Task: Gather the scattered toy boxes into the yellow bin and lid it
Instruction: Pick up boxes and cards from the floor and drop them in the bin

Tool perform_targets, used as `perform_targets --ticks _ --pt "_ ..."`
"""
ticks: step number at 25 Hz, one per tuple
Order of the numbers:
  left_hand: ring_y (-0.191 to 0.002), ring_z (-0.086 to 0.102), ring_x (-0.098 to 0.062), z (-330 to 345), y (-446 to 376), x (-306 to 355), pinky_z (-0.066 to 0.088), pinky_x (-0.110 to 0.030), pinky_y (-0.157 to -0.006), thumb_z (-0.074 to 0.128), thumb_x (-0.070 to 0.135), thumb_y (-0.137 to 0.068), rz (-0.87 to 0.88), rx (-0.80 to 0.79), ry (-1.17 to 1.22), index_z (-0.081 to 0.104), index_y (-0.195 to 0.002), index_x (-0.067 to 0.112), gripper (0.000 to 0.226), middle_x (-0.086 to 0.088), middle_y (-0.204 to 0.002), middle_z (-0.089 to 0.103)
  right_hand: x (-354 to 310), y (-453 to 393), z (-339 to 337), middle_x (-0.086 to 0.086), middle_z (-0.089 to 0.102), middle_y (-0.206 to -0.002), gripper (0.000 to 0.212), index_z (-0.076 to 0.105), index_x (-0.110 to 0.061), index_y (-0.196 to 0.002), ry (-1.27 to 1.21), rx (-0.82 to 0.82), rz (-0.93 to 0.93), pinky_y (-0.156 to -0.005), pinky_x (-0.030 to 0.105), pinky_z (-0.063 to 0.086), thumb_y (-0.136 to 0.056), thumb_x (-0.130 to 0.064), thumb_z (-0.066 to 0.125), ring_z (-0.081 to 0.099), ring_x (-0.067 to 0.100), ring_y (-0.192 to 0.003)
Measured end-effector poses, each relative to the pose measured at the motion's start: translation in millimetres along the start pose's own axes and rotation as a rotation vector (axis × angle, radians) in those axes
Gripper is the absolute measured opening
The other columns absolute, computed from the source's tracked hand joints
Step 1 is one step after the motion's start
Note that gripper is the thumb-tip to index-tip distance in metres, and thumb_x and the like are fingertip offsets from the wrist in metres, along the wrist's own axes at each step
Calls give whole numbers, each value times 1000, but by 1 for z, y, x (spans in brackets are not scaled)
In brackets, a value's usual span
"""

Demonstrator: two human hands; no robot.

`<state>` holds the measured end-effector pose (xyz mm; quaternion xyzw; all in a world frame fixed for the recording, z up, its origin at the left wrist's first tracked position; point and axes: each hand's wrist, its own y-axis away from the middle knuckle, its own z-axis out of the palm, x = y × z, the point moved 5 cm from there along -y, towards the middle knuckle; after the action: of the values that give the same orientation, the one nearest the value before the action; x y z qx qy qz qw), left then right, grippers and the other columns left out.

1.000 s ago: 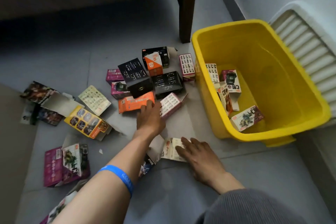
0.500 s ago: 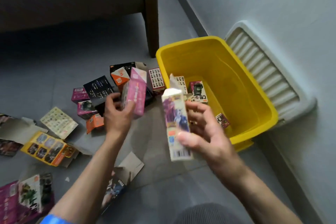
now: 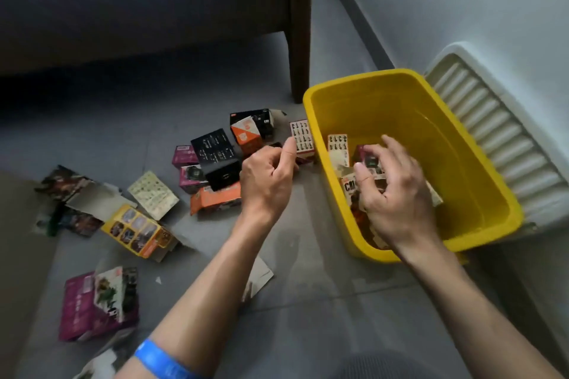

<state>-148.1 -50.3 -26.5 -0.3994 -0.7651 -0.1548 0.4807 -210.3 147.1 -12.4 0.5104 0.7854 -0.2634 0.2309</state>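
The yellow bin (image 3: 369, 78) stands on the grey floor at the right, with several toy boxes (image 3: 338, 148) lying in its near-left part. My right hand (image 3: 397, 194) hovers inside the bin over those boxes, fingers spread, holding nothing. My left hand (image 3: 268, 178) is just left of the bin, fingers curled and thumb up, with no box visible in it. Right by it on the floor are a white box (image 3: 303, 138), a black box (image 3: 218, 157) and an orange box (image 3: 215, 200). The white ribbed lid (image 3: 492, 132) leans on the wall behind the bin.
Further left lie a yellow box (image 3: 138, 231), a flattened pale card (image 3: 152, 194), torn dark packaging (image 3: 67, 194) and a magenta box (image 3: 95, 301). A dark wooden furniture leg (image 3: 300, 40) stands just behind the bin's far-left corner. A cardboard scrap (image 3: 260, 278) lies under my left forearm.
Both hands lifted boxes off the floor, a pink one in the left and a tall pale one in the right. Now neither box is in hand, and the right hand is inside the bin.
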Motion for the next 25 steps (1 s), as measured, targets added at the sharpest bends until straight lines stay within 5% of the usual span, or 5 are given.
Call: perform_targets --ticks 5,9,13,18,25 --pt "-62 61 -24 -41 42 -94 45 -39 -57 50 42 -97 -233 -110 -209 61 -60 11 49 -4 -64 63 -71 14 108 6 69 -118 32 70 -16 -108 -15 -264 -298 -96 41 48 -92 -35 51 59 28 -112" --pt "-71 61 -26 -128 68 -166 39 -33 -60 55 35 -94 -277 -15 -441 55 -63 19 35 -6 -72 64 -98 21 229 7 50 -145 49 51 -19 -136 272 -757 -448 -100 44 45 -89 -33 57 49 31 -127" --pt "-91 61 -28 -183 76 -205 50 -39 -78 56 26 -93 -219 15 -607 69 -97 14 18 -9 -100 69 -106 -1 297 12 29 -158 65 31 -16 -147 545 -779 -479 -108 52 35 -88 -24 58 31 37 -140" --pt "-146 17 -33 -180 36 -247 31 -49 -107 61 19 -88 -226 -505 -1093 16 -155 28 81 -7 -165 5 -81 2 303 12 52 -135 66 42 -14 -138 855 -721 -505 -96 44 39 -90 -58 51 45 33 -122" --pt "-124 43 -30 -157 4 -237 33 -42 -93 60 41 -81 55 -556 -1293 44 -133 23 57 -4 -133 54 -69 15 214 0 67 -113 61 52 -24 -119 19 -784 -1 -82 36 51 -71 -56 72 64 23 -100"
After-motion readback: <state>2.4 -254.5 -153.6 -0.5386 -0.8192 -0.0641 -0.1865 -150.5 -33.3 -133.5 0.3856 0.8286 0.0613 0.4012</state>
